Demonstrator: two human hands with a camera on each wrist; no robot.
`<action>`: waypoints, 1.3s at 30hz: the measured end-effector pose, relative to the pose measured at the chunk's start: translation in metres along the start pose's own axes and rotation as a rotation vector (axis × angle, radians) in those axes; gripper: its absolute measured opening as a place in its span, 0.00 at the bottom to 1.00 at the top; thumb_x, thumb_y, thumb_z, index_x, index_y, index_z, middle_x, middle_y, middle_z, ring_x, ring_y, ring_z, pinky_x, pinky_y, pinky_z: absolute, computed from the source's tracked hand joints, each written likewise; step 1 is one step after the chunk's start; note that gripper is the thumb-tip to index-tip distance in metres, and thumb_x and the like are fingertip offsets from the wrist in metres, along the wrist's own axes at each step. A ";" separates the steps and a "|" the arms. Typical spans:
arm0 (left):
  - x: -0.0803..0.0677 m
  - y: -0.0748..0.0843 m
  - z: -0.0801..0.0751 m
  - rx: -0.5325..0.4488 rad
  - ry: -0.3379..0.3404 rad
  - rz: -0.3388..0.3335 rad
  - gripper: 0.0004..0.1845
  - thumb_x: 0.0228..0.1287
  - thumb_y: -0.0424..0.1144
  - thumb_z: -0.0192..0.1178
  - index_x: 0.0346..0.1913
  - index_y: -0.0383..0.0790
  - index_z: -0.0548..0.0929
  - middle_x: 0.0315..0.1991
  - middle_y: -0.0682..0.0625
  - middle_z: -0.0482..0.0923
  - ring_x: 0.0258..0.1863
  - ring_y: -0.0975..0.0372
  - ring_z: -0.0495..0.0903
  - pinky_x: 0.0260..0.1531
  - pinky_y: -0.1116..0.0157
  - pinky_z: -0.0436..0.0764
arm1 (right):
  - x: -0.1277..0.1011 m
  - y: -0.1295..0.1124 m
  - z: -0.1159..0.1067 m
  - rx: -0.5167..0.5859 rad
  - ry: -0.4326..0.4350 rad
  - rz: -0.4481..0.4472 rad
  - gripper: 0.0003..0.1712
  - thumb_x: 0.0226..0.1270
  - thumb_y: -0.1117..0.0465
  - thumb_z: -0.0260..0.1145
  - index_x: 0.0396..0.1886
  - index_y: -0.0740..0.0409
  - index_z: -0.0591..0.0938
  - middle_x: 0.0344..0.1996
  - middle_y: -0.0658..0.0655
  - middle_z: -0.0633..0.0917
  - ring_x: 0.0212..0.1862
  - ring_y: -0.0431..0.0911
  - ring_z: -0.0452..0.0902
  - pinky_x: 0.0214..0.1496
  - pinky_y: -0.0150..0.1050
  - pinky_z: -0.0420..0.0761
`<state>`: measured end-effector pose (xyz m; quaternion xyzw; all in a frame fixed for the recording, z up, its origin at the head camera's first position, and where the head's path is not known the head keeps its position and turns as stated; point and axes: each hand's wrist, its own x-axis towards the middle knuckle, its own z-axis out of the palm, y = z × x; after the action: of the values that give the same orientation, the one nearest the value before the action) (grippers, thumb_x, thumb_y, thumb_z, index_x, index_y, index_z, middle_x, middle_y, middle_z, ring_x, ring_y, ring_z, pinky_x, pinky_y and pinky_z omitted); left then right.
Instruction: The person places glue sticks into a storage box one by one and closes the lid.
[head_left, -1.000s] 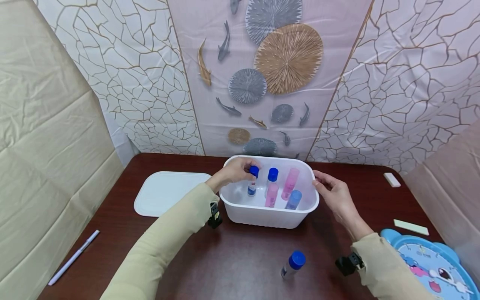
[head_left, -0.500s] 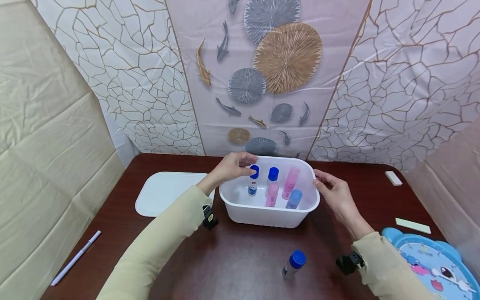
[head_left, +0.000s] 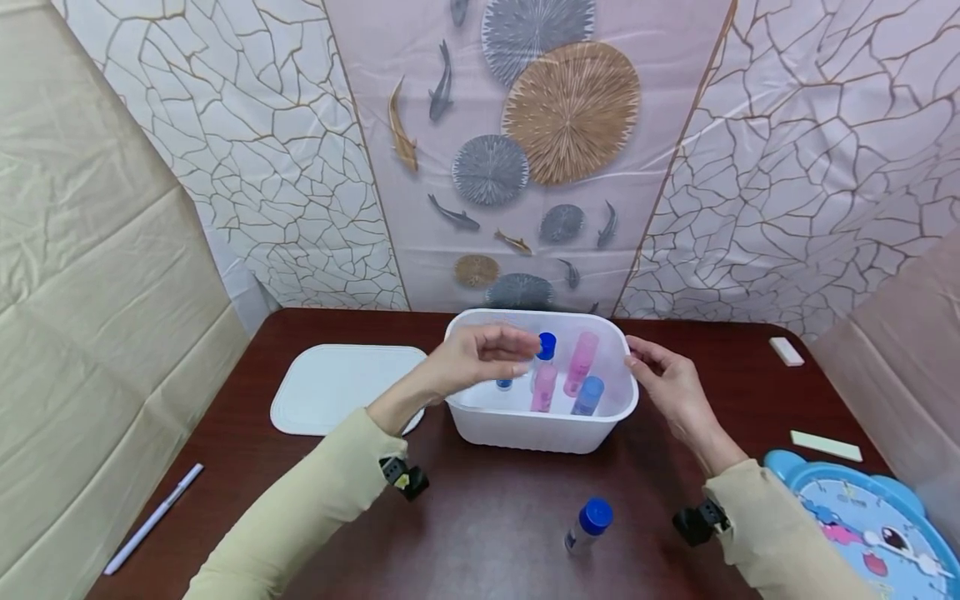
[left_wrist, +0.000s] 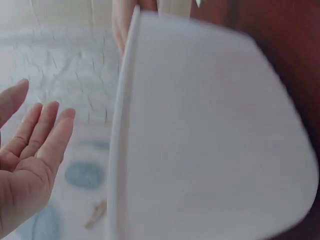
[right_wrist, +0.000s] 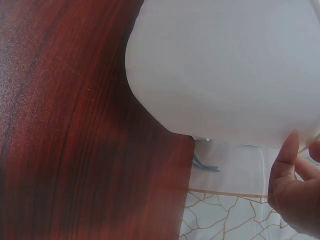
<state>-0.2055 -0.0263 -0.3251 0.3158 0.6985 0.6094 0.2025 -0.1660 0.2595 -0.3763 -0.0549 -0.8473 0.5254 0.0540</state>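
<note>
A white plastic bin (head_left: 532, 429) stands on the table with several glue sticks upright or leaning inside. My left hand (head_left: 480, 358) hovers over its left part, fingers extended and holding nothing. It covers most of a blue-capped glue stick (head_left: 504, 384). Past the fingertips are another blue-capped glue stick (head_left: 546, 347), two pink glue sticks (head_left: 544, 388) and a light blue one (head_left: 588, 395). In the left wrist view the hand is apart from the bin wall (left_wrist: 210, 130). My right hand (head_left: 670, 390) pinches the bin's right rim, its thumb (right_wrist: 287, 155) against the outer wall.
One blue-capped glue stick (head_left: 589, 527) stands on the table in front of the bin. A white lid (head_left: 337, 387) lies to the left, with a pen (head_left: 153, 518) nearer. At right are a white eraser-like block (head_left: 786, 351), a pale green strip (head_left: 827, 446) and a blue cartoon clock (head_left: 862, 525).
My left hand has let go of the blue-capped glue stick in the bin, lifted and come back towards me, its fingers spreading. The right hand stays at the rim.
</note>
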 end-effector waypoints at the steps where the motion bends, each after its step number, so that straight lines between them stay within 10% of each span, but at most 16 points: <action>1: -0.003 0.001 0.006 -0.010 -0.030 0.010 0.20 0.59 0.24 0.60 0.56 0.27 0.75 0.53 0.33 0.77 0.54 0.47 0.77 0.49 0.64 0.80 | 0.000 0.000 0.000 0.000 0.002 -0.001 0.26 0.71 0.57 0.56 0.65 0.62 0.69 0.54 0.67 0.76 0.40 0.30 0.69 0.40 0.20 0.76; 13: -0.022 -0.013 0.078 -0.191 -0.356 -0.030 0.22 0.57 0.20 0.59 0.57 0.24 0.73 0.56 0.30 0.73 0.53 0.65 0.78 0.55 0.69 0.76 | 0.000 0.000 0.002 -0.016 0.020 -0.022 0.25 0.71 0.57 0.56 0.64 0.63 0.70 0.54 0.68 0.77 0.39 0.31 0.70 0.37 0.18 0.76; 39: -0.027 -0.047 0.107 -0.164 -0.481 -0.145 0.22 0.53 0.21 0.64 0.53 0.30 0.77 0.50 0.40 0.79 0.40 0.74 0.80 0.53 0.72 0.76 | -0.001 0.000 0.000 0.003 -0.001 -0.017 0.27 0.71 0.56 0.56 0.66 0.63 0.69 0.58 0.68 0.75 0.40 0.26 0.71 0.41 0.17 0.76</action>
<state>-0.1242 0.0300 -0.3926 0.3834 0.5993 0.5552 0.4307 -0.1654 0.2593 -0.3764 -0.0473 -0.8470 0.5263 0.0581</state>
